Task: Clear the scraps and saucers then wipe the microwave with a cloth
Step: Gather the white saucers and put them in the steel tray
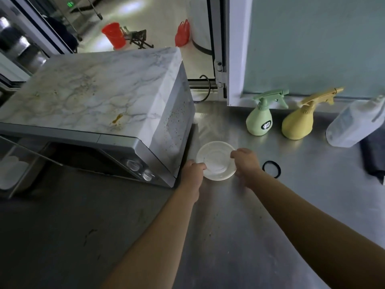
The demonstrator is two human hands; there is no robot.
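Gripping: our left hand (pixel 194 168) and right hand (pixel 245 161) pinched opposite rims of the white saucer (pixel 216 161).
Location: steel counter (pixel 239 236), just beside the microwave (pixel 98 97).
Advice: we judged level carrying safest.

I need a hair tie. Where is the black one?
In the head view, the black hair tie lies flat on the steel counter, just right of the right hand and the white saucer.
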